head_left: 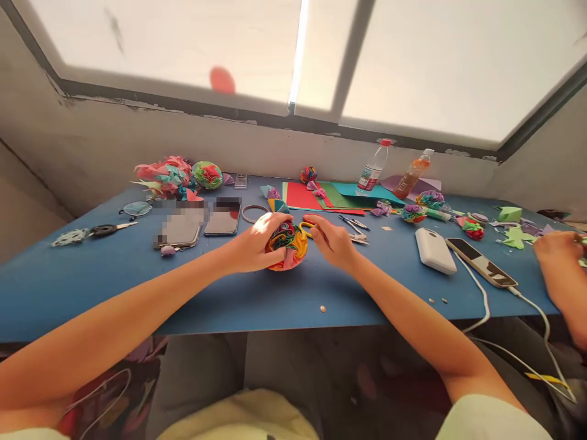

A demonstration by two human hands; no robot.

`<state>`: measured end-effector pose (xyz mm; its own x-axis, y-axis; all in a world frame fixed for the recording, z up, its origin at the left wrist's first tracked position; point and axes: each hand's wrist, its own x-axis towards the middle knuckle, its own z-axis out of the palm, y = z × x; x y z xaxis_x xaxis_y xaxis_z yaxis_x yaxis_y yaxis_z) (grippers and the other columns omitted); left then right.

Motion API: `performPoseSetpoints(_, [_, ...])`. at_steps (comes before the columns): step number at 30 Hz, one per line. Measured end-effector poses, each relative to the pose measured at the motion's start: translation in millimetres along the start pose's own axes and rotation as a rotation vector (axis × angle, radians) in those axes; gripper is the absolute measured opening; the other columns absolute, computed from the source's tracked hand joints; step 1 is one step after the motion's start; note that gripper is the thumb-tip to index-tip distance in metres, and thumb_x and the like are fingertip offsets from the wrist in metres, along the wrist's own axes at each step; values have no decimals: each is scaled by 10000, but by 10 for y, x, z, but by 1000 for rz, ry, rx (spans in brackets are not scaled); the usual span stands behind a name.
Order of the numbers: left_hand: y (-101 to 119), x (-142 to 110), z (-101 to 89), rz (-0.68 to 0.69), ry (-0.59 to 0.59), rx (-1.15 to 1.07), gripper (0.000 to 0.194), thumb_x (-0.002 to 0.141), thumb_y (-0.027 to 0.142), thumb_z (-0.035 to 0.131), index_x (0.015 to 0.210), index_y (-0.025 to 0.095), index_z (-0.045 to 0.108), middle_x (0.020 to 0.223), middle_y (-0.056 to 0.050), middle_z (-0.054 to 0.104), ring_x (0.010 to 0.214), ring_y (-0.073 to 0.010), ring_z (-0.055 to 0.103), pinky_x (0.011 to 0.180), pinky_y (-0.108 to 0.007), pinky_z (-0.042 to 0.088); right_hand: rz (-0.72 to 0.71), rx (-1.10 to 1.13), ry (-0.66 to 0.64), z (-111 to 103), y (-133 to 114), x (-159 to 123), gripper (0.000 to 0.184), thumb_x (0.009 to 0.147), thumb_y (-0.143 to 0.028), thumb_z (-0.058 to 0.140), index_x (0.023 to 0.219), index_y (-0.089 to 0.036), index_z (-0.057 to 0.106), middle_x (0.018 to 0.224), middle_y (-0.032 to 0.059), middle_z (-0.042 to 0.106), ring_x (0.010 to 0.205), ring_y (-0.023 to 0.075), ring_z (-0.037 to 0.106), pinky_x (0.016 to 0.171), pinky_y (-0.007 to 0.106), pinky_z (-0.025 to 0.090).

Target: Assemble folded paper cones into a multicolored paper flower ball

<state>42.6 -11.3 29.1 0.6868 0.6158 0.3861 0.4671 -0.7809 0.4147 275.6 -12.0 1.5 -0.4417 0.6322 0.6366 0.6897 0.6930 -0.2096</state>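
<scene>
A multicoloured paper ball (288, 245) of folded red, yellow, green and pink pieces rests on the blue table (68, 281) in front of me. My left hand (257, 243) wraps round its left side, fingers curled over the top. My right hand (331, 239) is pinched at the ball's right side on a small yellow-orange paper piece (306, 227). Both forearms stretch out over the table's near edge.
Two phones (222, 219), a ring (254, 213), glasses (136, 209), scissors (107, 230) and paper flowers (169, 174) lie left. Coloured paper sheets (330, 195), two bottles (372, 168), a white power bank (433, 249) and a cabled phone (481, 263) lie right. Another person's hand (557, 250) works at far right.
</scene>
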Motion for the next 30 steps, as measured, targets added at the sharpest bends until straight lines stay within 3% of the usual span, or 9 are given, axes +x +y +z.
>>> performPoseSetpoints(6, [-43, -4, 21, 238, 37, 37, 774, 769, 365, 616, 1393, 264, 171, 1388, -144, 321, 1307, -282, 339, 1068, -439, 359, 16, 191, -223, 28, 121, 2, 578, 915, -568, 320, 1312, -159, 417, 932, 63, 624, 679, 123, 557, 643, 248, 434])
performPoseSetpoints(9, [-98, 23, -5, 241, 44, 110, 821, 773, 432, 620, 1419, 243, 149, 1424, -172, 285, 1340, -309, 294, 1075, -480, 328, 21, 187, -272, 4, 96, -1, 629, 886, -592, 382, 1355, -174, 370, 951, 59, 631, 649, 118, 554, 613, 244, 416])
performPoseSetpoints(12, [-186, 50, -60, 157, 14, 150, 782, 787, 459, 591, 1418, 212, 203, 1428, -180, 314, 1319, -335, 325, 1066, -509, 317, 74, 135, -311, -22, 57, 4, 662, 851, -572, 480, 1368, -177, 354, 888, 40, 642, 595, 113, 550, 564, 233, 390])
performPoseSetpoints(16, [-262, 57, -115, -15, -71, -48, 653, 826, 390, 522, 1395, 205, 261, 1407, -139, 369, 1247, -274, 437, 1042, -407, 388, 121, 124, -299, -33, 3, 25, 598, 845, -523, 521, 1308, -160, 413, 822, 27, 638, 574, 102, 545, 556, 223, 391])
performPoseSetpoints(19, [-288, 54, -80, -27, -72, -292, 584, 802, 242, 459, 1358, 224, 282, 1390, -97, 402, 1247, -230, 450, 1038, -356, 411, 141, 128, -289, -31, -28, 39, 525, 852, -486, 514, 1252, -156, 440, 829, 21, 628, 564, 88, 537, 552, 216, 385])
performPoseSetpoints(24, [-301, 56, 89, -29, 17, -540, 555, 733, 141, 398, 1278, 239, 360, 1303, -76, 471, 1190, -233, 495, 991, -406, 457, 136, 124, -233, -11, -39, 25, 388, 868, -411, 486, 1195, -203, 461, 852, 11, 623, 546, 77, 519, 533, 210, 379])
performPoseSetpoints(26, [-272, 51, 138, -30, 81, -552, 553, 722, 138, 419, 1266, 228, 382, 1278, -86, 467, 1160, -245, 508, 979, -430, 461, 120, 128, -217, -8, -37, 14, 488, 856, -417, 505, 1289, -228, 385, 943, 35, 629, 580, 92, 539, 542, 222, 400])
performPoseSetpoints(30, [-176, 35, 171, 74, 178, -406, 632, 715, 148, 540, 1311, 237, 349, 1310, -103, 402, 1214, -275, 435, 1032, -457, 407, 60, 131, -218, -35, -52, 14, 932, 726, -531, 658, 1451, -282, 128, 1271, 122, 510, 825, 189, 609, 633, 293, 482])
